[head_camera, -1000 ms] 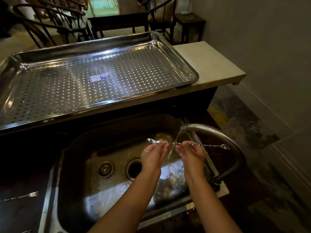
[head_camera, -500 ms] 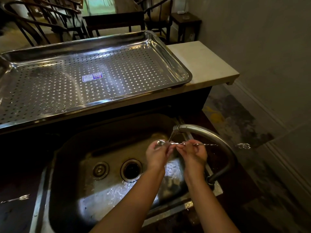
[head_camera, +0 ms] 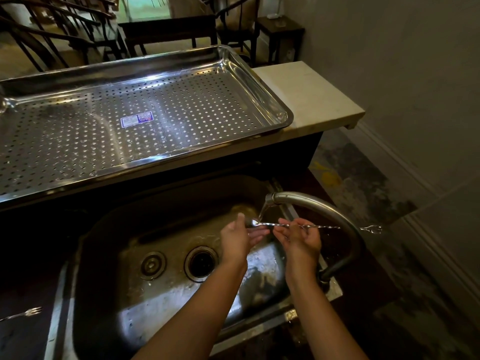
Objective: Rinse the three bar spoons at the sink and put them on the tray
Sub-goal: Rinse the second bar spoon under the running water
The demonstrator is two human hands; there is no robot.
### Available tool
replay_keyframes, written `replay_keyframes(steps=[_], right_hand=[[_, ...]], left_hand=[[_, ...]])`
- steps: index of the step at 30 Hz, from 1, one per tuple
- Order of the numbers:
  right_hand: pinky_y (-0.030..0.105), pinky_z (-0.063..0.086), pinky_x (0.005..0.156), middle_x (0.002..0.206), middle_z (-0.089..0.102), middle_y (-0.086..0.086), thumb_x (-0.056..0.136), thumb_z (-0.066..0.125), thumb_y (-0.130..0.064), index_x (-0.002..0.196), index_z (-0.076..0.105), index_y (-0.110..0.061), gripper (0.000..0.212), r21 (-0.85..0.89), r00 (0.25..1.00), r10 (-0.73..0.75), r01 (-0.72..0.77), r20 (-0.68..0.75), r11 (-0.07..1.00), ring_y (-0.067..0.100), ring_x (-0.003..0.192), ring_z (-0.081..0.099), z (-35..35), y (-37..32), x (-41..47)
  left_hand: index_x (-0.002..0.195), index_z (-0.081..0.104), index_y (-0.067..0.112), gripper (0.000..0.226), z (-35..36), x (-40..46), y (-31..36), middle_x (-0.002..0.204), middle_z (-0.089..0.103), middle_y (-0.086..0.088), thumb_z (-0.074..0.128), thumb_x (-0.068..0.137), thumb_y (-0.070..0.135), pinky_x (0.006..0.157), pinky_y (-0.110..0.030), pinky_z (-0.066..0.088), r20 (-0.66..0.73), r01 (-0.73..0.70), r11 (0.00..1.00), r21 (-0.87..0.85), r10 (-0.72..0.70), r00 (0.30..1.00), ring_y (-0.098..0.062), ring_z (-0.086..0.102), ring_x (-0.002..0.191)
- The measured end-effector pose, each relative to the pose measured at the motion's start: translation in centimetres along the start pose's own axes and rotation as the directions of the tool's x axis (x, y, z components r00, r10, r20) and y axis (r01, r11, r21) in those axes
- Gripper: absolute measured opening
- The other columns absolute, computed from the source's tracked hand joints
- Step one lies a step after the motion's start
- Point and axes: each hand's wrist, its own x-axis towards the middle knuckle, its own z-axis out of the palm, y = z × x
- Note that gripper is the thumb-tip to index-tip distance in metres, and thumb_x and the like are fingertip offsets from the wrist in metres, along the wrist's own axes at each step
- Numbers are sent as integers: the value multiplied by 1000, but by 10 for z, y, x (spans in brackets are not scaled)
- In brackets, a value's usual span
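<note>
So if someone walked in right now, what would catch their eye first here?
Probably the two hands, left hand and right hand, holding a thin twisted steel bar spoon level under water running from the curved metal faucet over the steel sink. Behind it, the big perforated steel tray gleams on the counter.

A dim room with dark furniture behind a pale counter

A plain grey wall runs down the right side, with a moulded skirting board above a stained, blotchy floor. Beyond the pale counter top stand dark wooden chairs, a dark table and a small side table; brighter light falls past them.
</note>
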Motion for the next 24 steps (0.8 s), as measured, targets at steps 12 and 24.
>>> replay_keyframes(steps=[12,24], right_hand=[[16,53,47,73,66,12,92,53,-8,85,56,-4,9,143,976,137,-114,-169,983,10,52,68,1,-8,-1],[17,54,49,77,67,14,91,53,-7,84,56,-4,9,144,988,120,-105,-99,984,12,56,70,18,-3,-13]], left_hand=[[75,64,3,16,-3,-4,-1,53,68,0,62,87,14,48,-13,51,69,-92,983,161,81,994,-5,63,47],[84,61,6,35,1,-15,5,68,75,-2,40,97,31,46,-13,47,59,-10,990,-139,19,998,-10,72,63]])
